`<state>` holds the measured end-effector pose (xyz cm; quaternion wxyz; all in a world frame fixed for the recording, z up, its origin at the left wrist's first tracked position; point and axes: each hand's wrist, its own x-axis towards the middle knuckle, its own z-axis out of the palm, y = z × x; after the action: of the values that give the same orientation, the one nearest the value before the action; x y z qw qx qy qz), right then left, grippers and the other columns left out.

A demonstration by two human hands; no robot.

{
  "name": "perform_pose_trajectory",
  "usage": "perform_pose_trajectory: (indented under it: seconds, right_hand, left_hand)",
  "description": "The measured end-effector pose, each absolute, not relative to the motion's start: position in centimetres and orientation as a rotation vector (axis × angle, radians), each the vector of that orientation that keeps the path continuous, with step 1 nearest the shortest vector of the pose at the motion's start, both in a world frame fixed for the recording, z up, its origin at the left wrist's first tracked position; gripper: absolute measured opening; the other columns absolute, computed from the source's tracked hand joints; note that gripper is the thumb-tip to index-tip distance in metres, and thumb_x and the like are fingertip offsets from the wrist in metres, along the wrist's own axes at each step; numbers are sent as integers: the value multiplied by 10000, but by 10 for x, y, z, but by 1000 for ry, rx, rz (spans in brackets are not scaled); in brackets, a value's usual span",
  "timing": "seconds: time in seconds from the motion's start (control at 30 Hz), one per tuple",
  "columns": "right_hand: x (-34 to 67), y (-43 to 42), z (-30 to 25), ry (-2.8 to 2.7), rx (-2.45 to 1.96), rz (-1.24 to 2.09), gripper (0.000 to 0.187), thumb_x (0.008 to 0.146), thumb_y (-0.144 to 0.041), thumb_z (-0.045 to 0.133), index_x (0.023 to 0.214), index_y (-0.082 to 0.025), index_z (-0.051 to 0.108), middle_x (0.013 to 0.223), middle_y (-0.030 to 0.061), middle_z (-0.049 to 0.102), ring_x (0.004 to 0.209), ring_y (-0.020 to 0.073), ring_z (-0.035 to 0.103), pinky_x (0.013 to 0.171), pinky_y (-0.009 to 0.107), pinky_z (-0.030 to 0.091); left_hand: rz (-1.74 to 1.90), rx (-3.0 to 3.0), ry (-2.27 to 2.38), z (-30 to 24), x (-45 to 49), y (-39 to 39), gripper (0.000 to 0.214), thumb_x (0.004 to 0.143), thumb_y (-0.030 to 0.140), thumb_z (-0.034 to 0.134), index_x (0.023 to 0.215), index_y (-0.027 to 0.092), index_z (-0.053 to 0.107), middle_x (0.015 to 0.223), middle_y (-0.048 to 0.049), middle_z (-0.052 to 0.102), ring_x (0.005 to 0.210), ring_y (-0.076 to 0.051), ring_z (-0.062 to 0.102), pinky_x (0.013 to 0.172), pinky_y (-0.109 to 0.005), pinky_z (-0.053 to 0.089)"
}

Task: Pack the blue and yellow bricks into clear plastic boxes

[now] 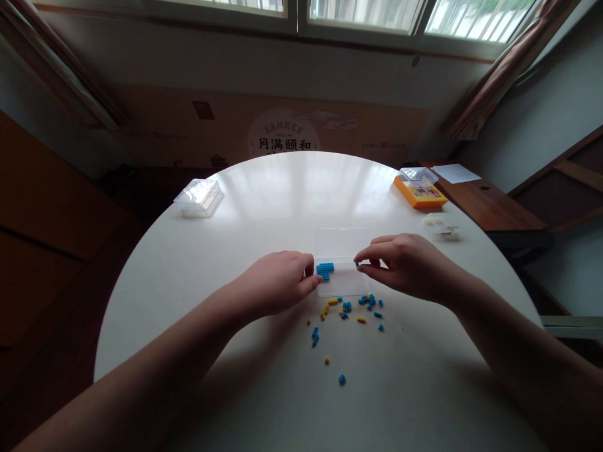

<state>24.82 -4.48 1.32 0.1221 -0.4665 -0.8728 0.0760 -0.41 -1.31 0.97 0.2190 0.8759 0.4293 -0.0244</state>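
Note:
In front of me a clear plastic box (346, 285) lies with its lid opened back. Inside, along its left side, several blue toy building bricks (325, 268) sit in rows. My left hand (285, 279) is closed at the box's left edge, fingers curled outside and thumb tip over the rim beside the bricks. Above the box's right side, my right hand (398, 267) pinches a small blue building brick (357, 264) between thumb and fingertips. Loose blue bricks (347, 306) and yellow bricks (361, 320) are scattered on the table nearer to me.
The round white table (179, 326) carries a clear lidded box (200, 198) at far left. At far right stand an orange box (421, 193) with a clear case (417, 175) on it, and a small clear packet (441, 226). A wooden desk (494, 204) adjoins behind.

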Motion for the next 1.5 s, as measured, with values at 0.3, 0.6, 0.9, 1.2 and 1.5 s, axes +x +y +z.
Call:
perform_pose_trajectory:
  seconds: [0.3,0.6,0.9,1.2,1.5]
  right_hand:
    - [241,-42,3,-2593,-1364,264,193,855,-263,583,979,-286,729,811,-18,657,660,46,533,612,168,332]
    - [240,-46,11,-2301,-1281,485,188,851,-312,614,967,-219,729,747,-1,617,631,37,503,604,162,374]
    - [223,-55,14,-1677,-1126,1510,338,769,-393,713,979,-128,717,617,-9,540,513,10,391,476,133,329]
    - [222,-57,12,-1547,-1093,1617,319,746,-354,737,961,-119,721,578,-21,521,473,-6,349,459,124,307]
    - [221,-57,10,-1545,-1089,1636,336,761,-352,727,988,-105,703,614,-7,550,486,-6,367,461,119,312]
  left_hand:
    - [-38,2423,1170,9,-5,-12,356,887,508,437,803,216,622,785,-40,658,667,-187,583,514,-258,363]
    - [272,2607,1141,19,-7,-20,212,882,359,532,817,199,655,767,-22,647,624,-154,576,511,-243,394]
    - [1111,2713,654,22,-5,-33,46,873,201,619,880,204,665,883,-24,657,753,-125,612,644,-234,486]
    - [1185,2768,645,17,-1,-37,58,885,249,600,883,230,655,885,-14,681,790,-132,641,701,-241,513]
    - [1193,2829,606,17,1,-37,49,874,214,601,903,223,640,894,-14,680,756,-131,624,672,-244,488]
